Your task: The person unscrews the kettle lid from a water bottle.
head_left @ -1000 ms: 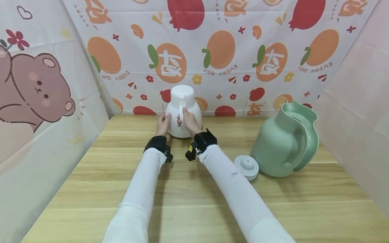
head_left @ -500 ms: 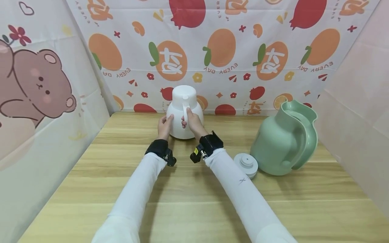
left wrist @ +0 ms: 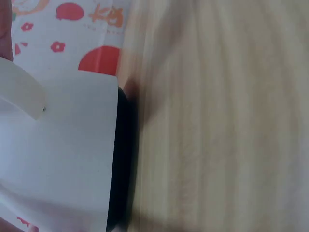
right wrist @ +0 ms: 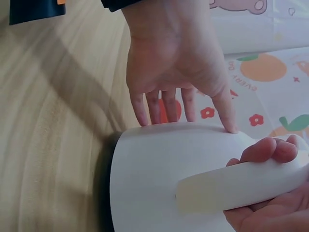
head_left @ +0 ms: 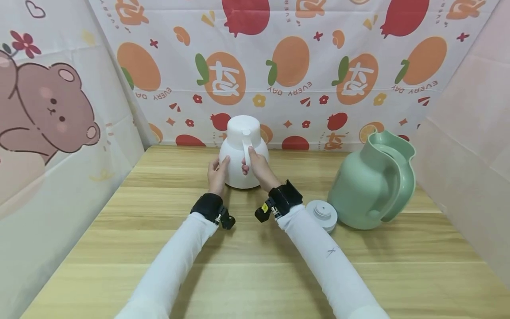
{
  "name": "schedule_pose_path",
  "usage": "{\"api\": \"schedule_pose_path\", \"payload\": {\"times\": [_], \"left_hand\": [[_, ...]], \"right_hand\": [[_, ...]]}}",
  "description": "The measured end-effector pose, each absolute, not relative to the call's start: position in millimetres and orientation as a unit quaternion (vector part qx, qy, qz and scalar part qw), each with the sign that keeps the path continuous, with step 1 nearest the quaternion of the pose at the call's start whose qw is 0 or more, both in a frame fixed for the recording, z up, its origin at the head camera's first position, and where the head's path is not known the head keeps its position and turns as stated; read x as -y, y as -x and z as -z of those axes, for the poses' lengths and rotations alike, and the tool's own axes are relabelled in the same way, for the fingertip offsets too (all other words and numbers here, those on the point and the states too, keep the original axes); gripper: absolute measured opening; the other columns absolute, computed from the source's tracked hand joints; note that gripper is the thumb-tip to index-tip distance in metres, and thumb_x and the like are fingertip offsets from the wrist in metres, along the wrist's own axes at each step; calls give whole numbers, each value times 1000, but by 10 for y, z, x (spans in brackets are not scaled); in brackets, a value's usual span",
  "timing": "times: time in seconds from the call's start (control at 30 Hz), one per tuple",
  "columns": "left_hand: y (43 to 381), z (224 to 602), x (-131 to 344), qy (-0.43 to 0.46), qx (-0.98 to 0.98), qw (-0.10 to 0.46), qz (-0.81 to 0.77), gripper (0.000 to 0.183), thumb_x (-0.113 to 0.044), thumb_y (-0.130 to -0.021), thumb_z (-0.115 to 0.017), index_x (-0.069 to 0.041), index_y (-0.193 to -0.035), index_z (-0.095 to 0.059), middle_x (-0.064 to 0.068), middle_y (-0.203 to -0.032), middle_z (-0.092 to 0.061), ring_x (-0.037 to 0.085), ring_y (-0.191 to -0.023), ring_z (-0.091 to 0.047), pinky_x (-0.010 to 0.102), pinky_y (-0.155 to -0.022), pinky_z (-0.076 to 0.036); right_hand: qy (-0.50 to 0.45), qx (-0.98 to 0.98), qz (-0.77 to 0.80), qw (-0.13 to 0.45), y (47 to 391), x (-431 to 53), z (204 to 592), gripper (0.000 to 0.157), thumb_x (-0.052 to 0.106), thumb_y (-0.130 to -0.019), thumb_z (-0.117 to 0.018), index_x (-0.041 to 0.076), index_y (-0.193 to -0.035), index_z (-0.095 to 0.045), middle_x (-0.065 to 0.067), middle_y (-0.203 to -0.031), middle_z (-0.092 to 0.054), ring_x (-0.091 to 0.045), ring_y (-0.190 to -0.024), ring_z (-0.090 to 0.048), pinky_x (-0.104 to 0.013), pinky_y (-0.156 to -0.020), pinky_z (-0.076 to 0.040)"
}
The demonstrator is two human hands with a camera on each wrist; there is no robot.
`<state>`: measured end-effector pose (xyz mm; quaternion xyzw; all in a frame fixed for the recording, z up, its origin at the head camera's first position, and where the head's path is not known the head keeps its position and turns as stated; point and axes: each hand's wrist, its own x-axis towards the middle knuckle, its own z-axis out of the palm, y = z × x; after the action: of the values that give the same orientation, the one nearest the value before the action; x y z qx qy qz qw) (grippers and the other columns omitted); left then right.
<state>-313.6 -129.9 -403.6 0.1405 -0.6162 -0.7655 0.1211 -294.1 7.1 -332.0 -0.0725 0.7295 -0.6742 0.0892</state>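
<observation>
A white thermos jug (head_left: 235, 157) stands near the back edge of the wooden table. Its handle (head_left: 246, 144) faces me, and my right hand (head_left: 263, 172) grips it. Curled right fingers (right wrist: 270, 150) show around the handle in the right wrist view. My left hand (head_left: 217, 176) rests against the jug's left side; the right wrist view shows its fingers fairly straight, with tips touching the white wall. A dark base (left wrist: 124, 154) rims the jug's bottom in the left wrist view. Whether it touches the table I cannot tell.
On the right stands a green jug (head_left: 350, 186) with a large handle. Beside it lies a round grey stopper (head_left: 322, 213), partly behind my right sleeve. A fruit-patterned cloth (head_left: 295, 106) hangs at the back, and a bear-printed cloth (head_left: 48, 106) on the left.
The white jug and both hands have shifted slightly to the right and nearer to me. My right hand stays on the handle, my left hand on the side.
</observation>
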Motion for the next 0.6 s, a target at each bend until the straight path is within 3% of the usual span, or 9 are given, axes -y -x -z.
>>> {"api": "schedule_pose_path", "payload": {"times": [0.33, 0.6], "left_hand": [[2773, 3987, 1149, -140, 598, 149, 775, 65, -40, -85, -63, -7, -135, -36, 6, -138, -34, 19, -116, -35, 30, -95, -34], [2530, 3891, 1042, -140, 577, 142, 792, 61, -31, -88, -62, -4, -136, -35, 8, -137, -34, 20, -116, -37, 29, -95, -35]], "right_hand": [[72, -725, 679, 90, 2703, -161, 3335, 50, 40, -100, -26, 6, -75, -51, -3, -59, -45, -16, -56, -49, -36, -78, -42], [86, -726, 677, 86, 2512, -251, 3346, 50, 41, -100, -25, 7, -74, -50, -3, -60, -45, -17, -60, -49, -42, -85, -38]]}}
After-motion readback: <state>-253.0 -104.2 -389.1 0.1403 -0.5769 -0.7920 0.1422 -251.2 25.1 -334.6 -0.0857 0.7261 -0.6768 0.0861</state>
